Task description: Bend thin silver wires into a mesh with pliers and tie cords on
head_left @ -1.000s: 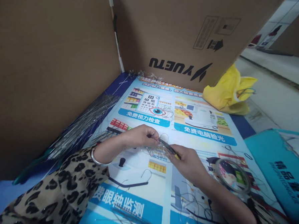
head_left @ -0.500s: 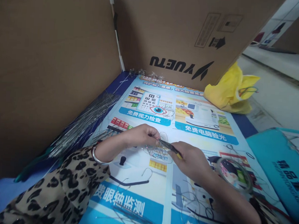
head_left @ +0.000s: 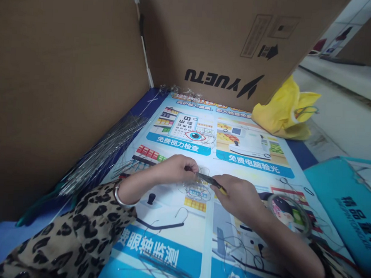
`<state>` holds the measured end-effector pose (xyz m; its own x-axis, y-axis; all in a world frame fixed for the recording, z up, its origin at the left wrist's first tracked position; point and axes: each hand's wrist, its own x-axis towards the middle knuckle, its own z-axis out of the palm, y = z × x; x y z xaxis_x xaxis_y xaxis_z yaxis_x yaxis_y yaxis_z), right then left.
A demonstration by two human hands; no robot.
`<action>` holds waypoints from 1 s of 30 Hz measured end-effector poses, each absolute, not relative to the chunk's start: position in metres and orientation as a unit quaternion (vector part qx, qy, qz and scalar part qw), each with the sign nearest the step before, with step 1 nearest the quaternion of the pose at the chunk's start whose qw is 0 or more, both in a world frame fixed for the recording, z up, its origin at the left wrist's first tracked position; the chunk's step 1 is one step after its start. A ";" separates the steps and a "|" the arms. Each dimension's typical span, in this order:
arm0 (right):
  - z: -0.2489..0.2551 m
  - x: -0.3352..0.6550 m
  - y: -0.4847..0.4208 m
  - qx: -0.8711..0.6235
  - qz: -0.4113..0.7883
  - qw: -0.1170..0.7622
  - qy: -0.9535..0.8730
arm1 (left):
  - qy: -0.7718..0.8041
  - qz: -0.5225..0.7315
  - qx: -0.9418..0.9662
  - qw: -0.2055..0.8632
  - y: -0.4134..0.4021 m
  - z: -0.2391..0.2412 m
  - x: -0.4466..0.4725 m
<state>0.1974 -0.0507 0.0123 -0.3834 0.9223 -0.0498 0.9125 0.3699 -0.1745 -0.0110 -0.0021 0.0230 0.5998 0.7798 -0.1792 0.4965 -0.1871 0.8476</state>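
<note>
My left hand (head_left: 174,169) is pinched on a small piece of thin wire at the middle of the printed poster (head_left: 174,234). My right hand (head_left: 240,196) is closed round small dark pliers with a yellow grip (head_left: 212,182), and their tip meets the wire at my left fingertips. A loose tangle of thin wire loops (head_left: 197,190) lies on the poster just under both hands. I wear leopard-print sleeves and a silver bangle (head_left: 120,198) on my left wrist.
A bundle of straight silvery wires (head_left: 104,151) lies at the left by a cardboard wall (head_left: 61,78). A YUETU cardboard box (head_left: 234,46) stands behind. A yellow bag (head_left: 285,111) sits at the back right, a teal box (head_left: 349,210) at the right, a tape roll (head_left: 289,211) by my right arm.
Both hands have stayed together at the wire with only slight shifts. The view has wobbled a little.
</note>
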 end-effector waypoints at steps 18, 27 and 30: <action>0.017 0.197 -0.049 -0.588 0.120 -0.013 -0.800 | 0.437 0.160 0.783 0.412 -0.004 0.013 -0.005; 0.023 0.195 -0.053 -0.590 0.117 -0.044 -0.798 | 0.430 0.153 0.744 0.488 -0.003 0.014 -0.003; 0.022 0.197 -0.052 -0.569 0.119 -0.029 -0.813 | 0.424 0.148 0.734 0.509 -0.004 0.015 -0.004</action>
